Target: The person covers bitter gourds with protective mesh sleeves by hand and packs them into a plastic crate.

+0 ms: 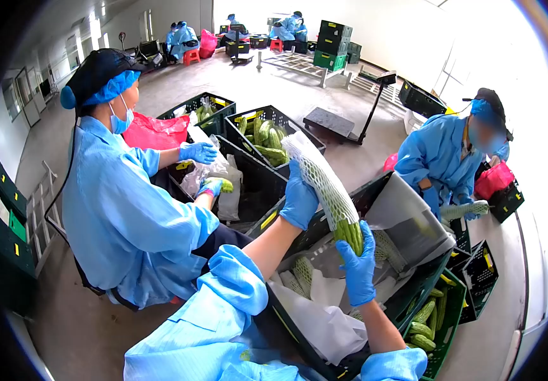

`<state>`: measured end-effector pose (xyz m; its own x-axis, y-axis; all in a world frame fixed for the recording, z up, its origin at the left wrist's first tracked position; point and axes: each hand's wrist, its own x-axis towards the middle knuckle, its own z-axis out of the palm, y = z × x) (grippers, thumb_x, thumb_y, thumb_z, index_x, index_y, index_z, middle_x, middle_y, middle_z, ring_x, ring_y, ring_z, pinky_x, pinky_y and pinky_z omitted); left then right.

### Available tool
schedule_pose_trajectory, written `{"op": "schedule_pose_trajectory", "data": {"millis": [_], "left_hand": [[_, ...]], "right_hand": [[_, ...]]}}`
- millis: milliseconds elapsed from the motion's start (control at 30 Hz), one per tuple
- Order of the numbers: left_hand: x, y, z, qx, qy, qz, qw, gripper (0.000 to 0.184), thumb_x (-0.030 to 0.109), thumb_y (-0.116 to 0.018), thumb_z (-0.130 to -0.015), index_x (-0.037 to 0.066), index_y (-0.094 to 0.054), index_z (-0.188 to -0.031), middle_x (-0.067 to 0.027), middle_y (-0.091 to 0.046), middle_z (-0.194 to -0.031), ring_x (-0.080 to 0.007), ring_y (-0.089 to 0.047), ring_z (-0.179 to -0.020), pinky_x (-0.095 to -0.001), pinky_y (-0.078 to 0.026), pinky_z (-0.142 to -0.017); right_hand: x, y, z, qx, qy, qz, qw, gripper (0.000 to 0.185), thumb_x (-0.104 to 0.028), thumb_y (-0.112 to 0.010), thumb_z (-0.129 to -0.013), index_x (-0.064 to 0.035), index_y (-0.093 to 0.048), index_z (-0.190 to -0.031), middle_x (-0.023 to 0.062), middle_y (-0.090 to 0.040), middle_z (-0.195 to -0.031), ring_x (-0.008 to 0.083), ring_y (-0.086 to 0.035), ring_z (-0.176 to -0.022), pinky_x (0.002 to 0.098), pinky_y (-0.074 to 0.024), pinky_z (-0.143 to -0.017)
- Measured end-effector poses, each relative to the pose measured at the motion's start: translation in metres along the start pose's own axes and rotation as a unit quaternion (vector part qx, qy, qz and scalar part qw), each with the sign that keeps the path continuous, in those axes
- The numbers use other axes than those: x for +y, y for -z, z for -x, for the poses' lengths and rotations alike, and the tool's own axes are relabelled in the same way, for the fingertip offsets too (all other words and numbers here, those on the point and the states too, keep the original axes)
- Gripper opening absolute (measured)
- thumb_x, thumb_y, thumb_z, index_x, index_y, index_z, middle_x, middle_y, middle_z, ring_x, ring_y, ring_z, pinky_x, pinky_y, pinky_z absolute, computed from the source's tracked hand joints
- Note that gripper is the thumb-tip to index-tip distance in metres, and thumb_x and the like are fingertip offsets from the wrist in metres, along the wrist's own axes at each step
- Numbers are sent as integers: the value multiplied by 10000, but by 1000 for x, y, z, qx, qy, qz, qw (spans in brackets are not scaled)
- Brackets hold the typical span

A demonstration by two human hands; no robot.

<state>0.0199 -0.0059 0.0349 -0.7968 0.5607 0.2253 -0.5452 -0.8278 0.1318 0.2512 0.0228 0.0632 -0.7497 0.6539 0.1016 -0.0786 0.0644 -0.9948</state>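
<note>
A long green gourd (348, 232) hangs at a slant in the middle of the view, most of it inside a white foam net sleeve (318, 178). My left hand (300, 198), in a blue glove, is closed round the netted upper part. Lower down, my right hand (358, 267), also gloved, grips the bare green end between thumb and fingers. Beneath both hands stands a dark crate (290, 330) lined with white sheeting (328, 327), with netted gourds (302, 273) lying inside.
A co-worker (134, 203) sits close at the left by dark crates. Another co-worker (445, 152) bends over at the right, holding a netted gourd. A green crate (457, 311) of bare gourds stands at lower right. Beyond the crates is a platform scale (331, 124).
</note>
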Motion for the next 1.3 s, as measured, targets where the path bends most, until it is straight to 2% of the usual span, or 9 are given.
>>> {"op": "schedule_pose_trajectory", "data": {"millis": [267, 367, 500, 533, 667, 867, 967, 1067, 1300], "left_hand": [[-14, 1, 13, 68, 88, -76, 991, 577, 612, -555, -900, 98, -583, -1160, -96, -649, -971, -238, -641, -856, -389, -545, -809], [-29, -1, 20, 102, 63, -142, 983, 552, 611, -578, -888, 110, -587, -1119, -87, -639, -922, -224, -635, -834, -385, -543, -799], [-46, -22, 49, 99, 136, -164, 972, 414, 508, -646, -892, 133, -572, -1051, -46, -629, -890, -167, -627, -754, -331, -557, -686], [-55, -23, 52, 102, 106, -175, 974, 325, 408, -670, -905, 140, -558, -1051, -26, -617, -888, -142, -622, -731, -302, -554, -645], [-72, -22, 60, 96, 78, -230, 965, 429, 305, -708, -891, 141, -460, -1199, -23, -567, -968, -138, -581, -828, -306, -525, -716], [-59, -10, 28, 100, 94, -82, 987, 357, 379, -639, -928, 137, -519, -1162, -38, -596, -957, -165, -607, -826, -343, -542, -717], [-46, -6, 19, 145, 85, -52, 984, 369, 431, -562, -959, 138, -537, -1180, -45, -626, -949, -194, -633, -800, -375, -557, -722], [-33, -11, 23, 148, 74, -62, 984, 365, 435, -482, -993, 132, -580, -1171, -61, -658, -935, -215, -651, -761, -388, -568, -707], [-21, -24, 26, 98, 71, -60, 991, 380, 452, -450, -1009, 122, -626, -1079, -50, -681, -894, -185, -660, -714, -353, -575, -688]], "right_hand": [[35, -1, -3, 7, 104, 107, 989, 758, -172, -756, -839, -36, -339, -1457, 110, -485, -1349, 186, -512, -1193, 310, -444, -997], [32, -1, -3, 7, 114, 132, 985, 787, -134, -747, -833, -42, -306, -1479, 125, -467, -1380, 197, -495, -1227, 324, -409, -1043], [25, -4, -7, 25, 108, 130, 985, 840, -108, -738, -826, -55, -253, -1509, 135, -452, -1410, 198, -486, -1244, 316, -412, -1040], [27, -4, -10, 34, 108, 129, 985, 854, -104, -738, -822, -59, -241, -1516, 137, -450, -1415, 199, -485, -1247, 315, -412, -1039], [31, 2, -16, 56, 72, 143, 986, 890, -126, -747, -815, -81, -217, -1529, 143, -464, -1405, 207, -502, -1229, 318, -428, -1018], [32, 9, -24, 55, 145, 195, 968, 899, -138, -747, -819, -88, -206, -1536, 151, -485, -1390, 213, -527, -1201, 326, -436, -1000], [24, 11, -16, 36, 176, 301, 936, 920, -209, -741, -825, -76, -174, -1538, 218, -469, -1396, 313, -533, -1224, 376, -436, -1004], [18, 1, -7, 17, 146, 365, 919, 950, -291, -747, -818, -103, -163, -1544, 252, -496, -1344, 384, -578, -1134, 430, -475, -930], [15, -9, 3, -35, 181, 356, 916, 1004, -359, -777, -780, -130, -168, -1545, 234, -550, -1167, 394, -604, -1029, 464, -493, -848]]}}
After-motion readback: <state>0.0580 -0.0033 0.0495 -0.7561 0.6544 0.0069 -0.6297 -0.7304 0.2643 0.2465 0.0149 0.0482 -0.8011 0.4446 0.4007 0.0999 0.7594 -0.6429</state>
